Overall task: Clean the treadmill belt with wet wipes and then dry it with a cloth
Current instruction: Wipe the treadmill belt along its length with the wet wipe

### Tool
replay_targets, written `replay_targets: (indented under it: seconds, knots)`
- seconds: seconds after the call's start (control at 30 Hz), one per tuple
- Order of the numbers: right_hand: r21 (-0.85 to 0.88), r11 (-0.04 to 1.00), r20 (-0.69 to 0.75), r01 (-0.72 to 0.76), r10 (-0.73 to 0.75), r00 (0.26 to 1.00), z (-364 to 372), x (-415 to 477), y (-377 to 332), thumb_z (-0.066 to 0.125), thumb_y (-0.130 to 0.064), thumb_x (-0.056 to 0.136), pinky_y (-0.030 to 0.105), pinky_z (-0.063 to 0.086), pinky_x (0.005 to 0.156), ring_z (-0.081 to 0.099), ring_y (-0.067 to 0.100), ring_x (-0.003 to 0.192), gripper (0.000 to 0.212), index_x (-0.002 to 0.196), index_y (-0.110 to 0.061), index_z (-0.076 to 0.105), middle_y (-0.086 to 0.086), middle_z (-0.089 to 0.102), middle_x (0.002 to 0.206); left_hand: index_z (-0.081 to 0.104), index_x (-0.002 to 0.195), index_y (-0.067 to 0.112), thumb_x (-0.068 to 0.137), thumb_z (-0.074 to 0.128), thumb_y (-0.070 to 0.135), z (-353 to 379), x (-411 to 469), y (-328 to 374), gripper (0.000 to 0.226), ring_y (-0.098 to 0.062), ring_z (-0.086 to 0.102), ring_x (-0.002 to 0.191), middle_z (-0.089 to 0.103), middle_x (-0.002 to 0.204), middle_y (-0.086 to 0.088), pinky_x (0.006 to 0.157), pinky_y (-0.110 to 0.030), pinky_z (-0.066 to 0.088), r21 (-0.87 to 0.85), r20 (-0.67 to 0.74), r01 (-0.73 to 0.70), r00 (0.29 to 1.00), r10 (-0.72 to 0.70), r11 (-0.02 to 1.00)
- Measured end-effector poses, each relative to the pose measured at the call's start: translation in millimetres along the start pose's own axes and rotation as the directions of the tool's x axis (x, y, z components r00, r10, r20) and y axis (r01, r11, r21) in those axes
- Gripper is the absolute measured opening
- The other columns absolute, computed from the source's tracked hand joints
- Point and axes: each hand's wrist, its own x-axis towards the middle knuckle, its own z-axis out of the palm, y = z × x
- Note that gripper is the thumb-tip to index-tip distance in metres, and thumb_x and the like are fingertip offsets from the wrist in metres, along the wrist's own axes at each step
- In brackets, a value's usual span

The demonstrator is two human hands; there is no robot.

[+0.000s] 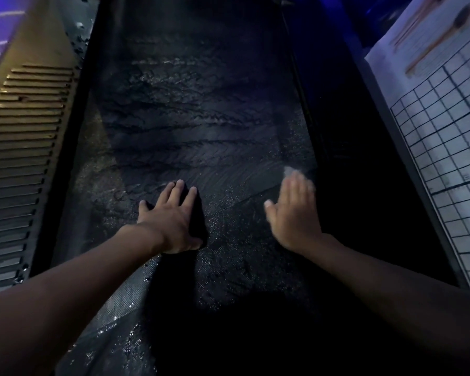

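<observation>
The black treadmill belt (196, 109) runs away from me down the middle, with wet streaks and shiny droplets across it. My left hand (171, 221) lies flat on the belt with straight, spread fingers and holds nothing. My right hand (293, 213) is blurred near the belt's right edge. Its fingers press a pale wet wipe (289, 170) onto the belt, and only a small corner of the wipe shows past the fingertips. No drying cloth is in view.
A ribbed side rail (25, 147) of the treadmill borders the belt on the left. The dark right side rail (364, 164) borders it on the right. Beyond that lies a white sheet with a grid pattern (445, 137). My shadow darkens the near belt.
</observation>
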Motion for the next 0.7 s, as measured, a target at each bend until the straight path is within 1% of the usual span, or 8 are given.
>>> replay_targets:
  seconds: [0.07,0.1,0.2,0.37,0.47,0.6,0.63,0.7]
  knots:
    - [-0.08,0.975,0.091,0.209,-0.201,0.975,-1,-7,9,0.015,-0.051,0.097,0.049,0.006,0.124,0.004,0.032,0.153,0.079,0.155,0.003,0.013,0.023,0.009,0.162,-0.015,0.153,0.029,0.07,0.069,0.068,0,0,0,0.124,-0.017,-0.02,0.148,-0.023,0.16,0.002,0.115,-0.062,0.015,-0.018,-0.009,-0.001,1.0,0.001,1.0]
    - [-0.08,0.979,0.107,0.189,-0.18,0.978,-6,-1,18,0.011,-0.05,0.096,0.047,0.004,0.124,0.002,0.029,0.153,0.079,0.156,0.001,0.008,0.021,0.007,0.164,-0.014,0.153,0.029,0.07,0.069,0.067,0,-1,0,0.123,-0.017,-0.019,0.148,-0.023,0.16,0.002,0.115,-0.062,0.014,-0.032,-0.012,-0.002,1.0,0.002,0.999]
    - [0.01,0.99,0.019,-0.143,0.143,0.99,-11,10,17,0.017,-0.049,0.095,0.051,0.006,0.123,0.004,0.033,0.152,0.08,0.155,0.003,0.009,0.023,0.008,0.163,-0.011,0.154,0.031,0.071,0.07,0.065,1,-4,-1,0.121,-0.016,-0.017,0.148,-0.022,0.16,0.003,0.117,-0.06,0.01,-0.078,-0.027,-0.007,1.0,0.005,0.997]
    - [-0.097,0.938,0.151,0.332,-0.316,0.937,-3,-7,0,0.013,-0.05,0.099,0.048,0.006,0.124,0.001,0.029,0.153,0.076,0.155,0.002,0.01,0.021,0.006,0.163,-0.003,0.15,0.043,0.062,0.069,0.075,5,-10,-3,0.119,-0.029,-0.009,0.149,-0.011,0.16,-0.011,0.118,-0.055,0.014,-0.118,-0.091,0.079,0.992,-0.09,0.99]
    - [-0.04,0.996,0.047,0.084,-0.082,0.996,-7,6,-8,0.014,-0.048,0.1,0.052,0.009,0.123,0.009,0.037,0.151,0.077,0.152,0.008,0.017,0.027,0.014,0.161,-0.01,0.149,0.043,0.063,0.06,0.084,11,-18,-5,0.119,-0.041,-0.011,0.147,-0.016,0.159,-0.016,0.112,-0.064,0.019,-0.111,-0.057,0.199,0.977,-0.206,0.974]
    - [-0.114,0.875,0.114,0.47,-0.459,0.881,13,-10,-41,0.016,-0.048,0.105,0.046,0.003,0.124,-0.001,0.028,0.153,0.071,0.155,0.002,0.011,0.019,0.007,0.164,-0.01,0.152,0.035,0.066,0.065,0.077,16,-24,-13,0.121,-0.037,-0.016,0.147,-0.022,0.159,-0.012,0.114,-0.064,0.014,-0.158,-0.036,0.184,0.981,-0.192,0.97]
    - [-0.128,0.864,0.12,0.487,-0.474,0.872,8,-4,-41,0.013,-0.049,0.105,0.043,-0.001,0.124,-0.004,0.025,0.153,0.07,0.156,-0.001,0.008,0.016,0.003,0.165,-0.008,0.152,0.034,0.066,0.07,0.072,14,-25,-17,0.122,-0.034,-0.015,0.148,-0.021,0.16,-0.01,0.115,-0.062,0.014,-0.171,-0.033,0.172,0.983,-0.18,0.97]
    - [-0.101,0.949,0.126,0.3,-0.287,0.95,0,10,-47,-0.001,-0.053,0.1,0.041,-0.012,0.122,-0.017,0.022,0.151,0.075,0.156,-0.003,-0.006,0.014,-0.012,0.164,-0.002,0.154,0.032,0.064,0.079,0.06,14,-28,-29,0.124,-0.029,-0.012,0.149,-0.017,0.162,-0.006,0.118,-0.056,0.017,-0.194,-0.041,0.138,0.988,-0.148,0.971]
